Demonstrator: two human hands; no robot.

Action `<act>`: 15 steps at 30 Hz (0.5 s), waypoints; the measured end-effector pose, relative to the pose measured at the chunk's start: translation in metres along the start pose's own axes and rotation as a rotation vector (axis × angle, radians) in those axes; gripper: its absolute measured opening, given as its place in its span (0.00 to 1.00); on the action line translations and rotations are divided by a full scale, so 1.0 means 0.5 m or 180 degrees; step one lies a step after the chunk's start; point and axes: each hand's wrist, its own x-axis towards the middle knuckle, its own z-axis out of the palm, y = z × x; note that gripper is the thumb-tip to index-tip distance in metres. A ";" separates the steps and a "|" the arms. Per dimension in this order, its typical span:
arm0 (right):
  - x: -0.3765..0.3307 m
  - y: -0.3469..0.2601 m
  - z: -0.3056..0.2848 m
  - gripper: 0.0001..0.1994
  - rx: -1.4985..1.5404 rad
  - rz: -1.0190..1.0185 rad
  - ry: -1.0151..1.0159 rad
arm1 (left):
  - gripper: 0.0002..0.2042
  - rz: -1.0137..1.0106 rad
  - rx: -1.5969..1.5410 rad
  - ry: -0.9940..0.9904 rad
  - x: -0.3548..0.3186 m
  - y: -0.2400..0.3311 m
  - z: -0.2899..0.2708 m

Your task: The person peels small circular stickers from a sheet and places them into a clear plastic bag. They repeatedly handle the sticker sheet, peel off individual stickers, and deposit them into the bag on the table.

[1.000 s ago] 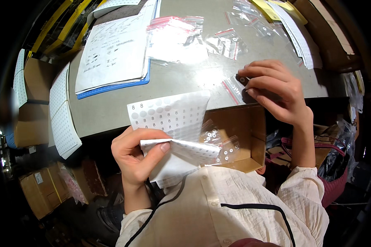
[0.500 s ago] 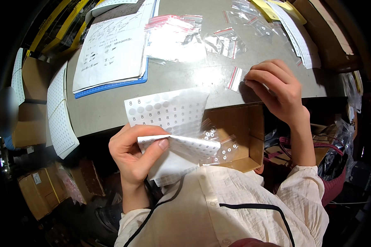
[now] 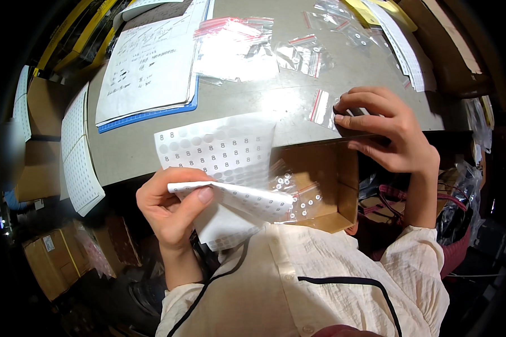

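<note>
A folded sheet of round printed stickers point(image 3: 225, 147) is pinched between the thumb and fingers of my left hand point(image 3: 164, 209). Its upper part stands up beyond the fold, with several bare round spots where stickers are gone. Near the table's front edge my right hand point(image 3: 398, 130) reaches to a small clear zip bag point(image 3: 319, 110) with a red strip. Its fingertips rest at the bag's right edge, while the thumb hangs apart below, and nothing shows between them. What lies in that bag is hard to make out.
Below the table edge an open cardboard box point(image 3: 347, 185) holds small bags with white round pieces point(image 3: 305, 203). On the table lie a pile of clear zip bags point(image 3: 236, 56), filled bags point(image 3: 303, 56), papers on a blue board point(image 3: 146, 73), and sticker sheets point(image 3: 396, 45).
My right hand has gone from curled fingers to a more spread shape, its thumb dropping away from the bag. My left hand and the sticker sheet have shifted slightly left.
</note>
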 end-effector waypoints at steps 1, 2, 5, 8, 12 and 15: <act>-0.007 -0.006 0.003 0.20 -0.0042 0.0032 0.0048 | 0.10 0.0005 -0.0081 0.0047 0.001 0.001 -0.001; -0.016 -0.015 0.011 0.21 -0.0084 0.0063 0.0083 | 0.11 0.0005 -0.0171 0.0101 0.000 0.001 -0.003; -0.031 -0.049 0.026 0.20 0.0120 0.0027 0.0189 | 0.11 -0.0027 -0.0387 0.0225 0.001 -0.004 -0.012; -0.032 -0.074 0.052 0.15 0.0912 -0.0205 0.0429 | 0.11 -0.0059 -0.0503 0.0373 0.007 -0.010 -0.007; -0.002 -0.096 0.073 0.11 0.1167 -0.0205 0.0858 | 0.10 0.0041 -0.0492 0.0280 0.007 -0.005 0.010; 0.023 -0.122 0.084 0.08 0.1307 0.0217 0.1134 | 0.08 0.0065 -0.0416 0.0148 0.006 0.002 0.024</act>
